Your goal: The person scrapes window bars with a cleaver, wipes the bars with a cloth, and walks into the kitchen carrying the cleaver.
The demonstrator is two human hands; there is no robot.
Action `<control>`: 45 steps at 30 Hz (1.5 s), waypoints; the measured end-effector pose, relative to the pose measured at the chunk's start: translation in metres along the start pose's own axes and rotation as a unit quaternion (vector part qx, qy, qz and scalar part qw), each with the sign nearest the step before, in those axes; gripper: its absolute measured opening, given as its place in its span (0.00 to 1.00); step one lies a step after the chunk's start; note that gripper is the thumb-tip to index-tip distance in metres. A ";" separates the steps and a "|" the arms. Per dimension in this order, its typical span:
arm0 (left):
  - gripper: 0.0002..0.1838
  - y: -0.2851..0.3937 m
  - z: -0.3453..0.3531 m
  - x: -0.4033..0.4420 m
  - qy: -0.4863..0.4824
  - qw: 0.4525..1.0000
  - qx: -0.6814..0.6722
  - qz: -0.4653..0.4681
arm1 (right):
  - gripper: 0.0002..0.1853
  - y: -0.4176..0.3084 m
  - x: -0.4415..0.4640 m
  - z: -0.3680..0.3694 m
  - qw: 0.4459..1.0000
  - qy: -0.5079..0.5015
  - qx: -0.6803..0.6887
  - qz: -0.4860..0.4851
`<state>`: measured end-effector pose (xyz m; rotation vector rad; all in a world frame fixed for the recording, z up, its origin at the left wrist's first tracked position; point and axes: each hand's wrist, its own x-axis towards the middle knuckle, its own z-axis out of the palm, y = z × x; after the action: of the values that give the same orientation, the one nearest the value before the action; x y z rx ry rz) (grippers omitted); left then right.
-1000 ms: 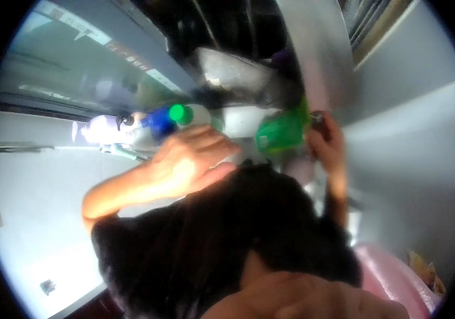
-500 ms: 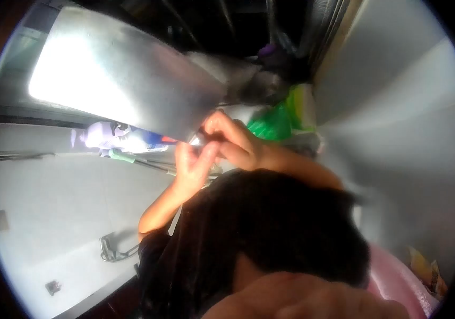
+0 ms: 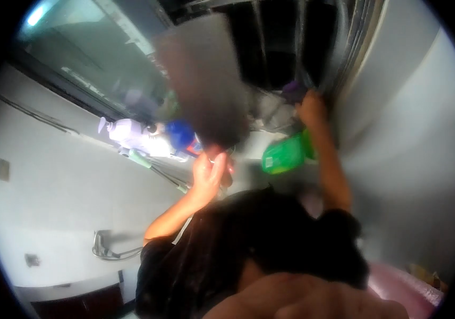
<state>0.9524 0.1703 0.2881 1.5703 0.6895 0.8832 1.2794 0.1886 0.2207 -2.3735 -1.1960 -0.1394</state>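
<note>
My left hand [image 3: 209,171] is closed on the lower end of a flat, rectangular grey panel [image 3: 203,80]. The panel stands up from the fist in front of the window; it is blurred, and its exact kind does not show. My right hand [image 3: 311,106] reaches out to the sill at the window's right corner, beside a dark purple object [image 3: 293,91]. Its fingertips are unclear, so I cannot tell whether it grips that object. A crumpled greyish bag or cloth [image 3: 278,111] lies just left of this hand. Below the forearm is a green bottle or pack [image 3: 285,154].
Along the sill at left stand a pale lilac bottle [image 3: 126,133] and a blue container [image 3: 179,134]. A green-handled stick [image 3: 141,158] leans below them. Dark window bars [image 3: 262,42] rise behind. A wall [image 3: 413,106] bounds the right side, with pink fabric [image 3: 402,290] low down.
My right hand has left the panel and moved right to the sill corner. The panel has swung from leaning left to nearly upright in my left hand. The view has shifted.
</note>
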 end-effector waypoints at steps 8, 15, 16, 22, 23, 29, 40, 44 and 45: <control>0.12 -0.008 -0.005 0.004 -0.033 0.985 0.167 0.009 | 0.18 0.022 0.029 0.029 0.984 -0.150 -0.057 0.075; 0.12 -0.013 -0.002 0.026 -0.029 0.993 0.111 0.025 | 0.16 0.016 0.018 0.019 0.995 0.060 0.080 0.021; 0.13 -0.013 -0.002 0.029 -0.034 0.994 0.103 0.025 | 0.16 0.019 0.022 0.021 0.995 0.063 0.079 0.022; 0.10 -0.007 0.009 0.044 -0.030 0.999 0.043 -0.015 | 0.16 -0.051 0.000 -0.098 0.804 0.203 0.554 0.075; 0.10 -0.008 0.010 0.047 -0.034 0.998 0.042 -0.014 | 0.15 -0.063 -0.004 -0.118 0.786 0.204 0.583 0.028; 0.05 0.011 0.024 0.054 -0.076 0.993 0.089 0.009 | 0.14 -0.138 -0.043 -0.143 0.855 0.303 0.241 -0.345; 0.15 0.048 -0.020 0.020 -0.017 0.984 0.174 0.034 | 0.09 -0.135 0.072 -0.178 0.714 0.507 0.372 -0.308; 0.07 0.074 -0.053 -0.002 0.033 0.989 0.120 0.082 | 0.19 -0.177 0.102 -0.219 0.703 0.542 0.364 -0.282; 0.06 0.081 -0.059 -0.006 0.057 0.992 0.083 0.072 | 0.19 -0.183 0.113 -0.218 0.728 0.517 0.347 -0.287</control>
<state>0.8965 0.1832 0.3709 1.7452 0.7536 1.0513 1.2321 0.2648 0.5138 -0.8880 -1.0336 -0.8998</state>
